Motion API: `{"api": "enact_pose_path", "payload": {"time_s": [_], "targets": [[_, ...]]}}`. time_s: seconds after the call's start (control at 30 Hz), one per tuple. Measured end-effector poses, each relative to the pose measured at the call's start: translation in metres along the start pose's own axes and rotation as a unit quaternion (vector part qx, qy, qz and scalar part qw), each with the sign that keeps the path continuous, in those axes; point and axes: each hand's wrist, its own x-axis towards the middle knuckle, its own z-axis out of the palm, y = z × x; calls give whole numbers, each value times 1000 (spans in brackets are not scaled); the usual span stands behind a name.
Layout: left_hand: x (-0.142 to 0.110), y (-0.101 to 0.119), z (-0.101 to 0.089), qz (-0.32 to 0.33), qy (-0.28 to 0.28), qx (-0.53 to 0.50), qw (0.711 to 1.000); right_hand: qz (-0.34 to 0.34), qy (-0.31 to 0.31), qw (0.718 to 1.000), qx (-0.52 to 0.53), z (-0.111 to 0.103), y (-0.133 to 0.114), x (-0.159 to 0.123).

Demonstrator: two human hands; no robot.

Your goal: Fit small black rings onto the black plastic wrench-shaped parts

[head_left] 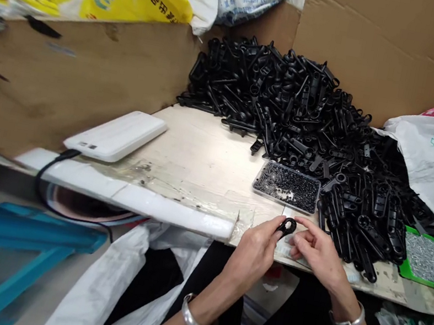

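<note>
My left hand (255, 248) pinches a small black plastic part (286, 226) at the table's front edge. My right hand (317, 250) is right beside it, fingers curled toward the same part and touching or nearly touching it; I cannot see anything else in them. Both wrists wear silver bangles. A clear tray of tiny dark screws (287, 186) lies just behind my hands. A large heap of black plastic parts (311, 128) covers the back and right of the table.
A green tray of small silver pieces (432, 261) sits at the right. A white device with a black cable (116, 135) lies at the left. Cardboard walls (389, 41) surround the table; printed bags lie above and right. A white sack (124, 280) hangs below the table.
</note>
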Motion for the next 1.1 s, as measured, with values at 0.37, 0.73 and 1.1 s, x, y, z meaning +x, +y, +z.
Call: {"api": "enact_pose_path", "payload": {"time_s": [0.37, 0.73, 1.1], "targets": [[3, -5, 5, -7, -65, 121, 991, -178, 96, 834, -513, -14, -12, 30], [11, 1, -1, -10, -59, 229, 972, -81, 79, 680, -725, -1, -20, 48], [11, -3, -6, -31, -54, 212, 975, -127, 88, 685, -711, 1, -5, 48]]}}
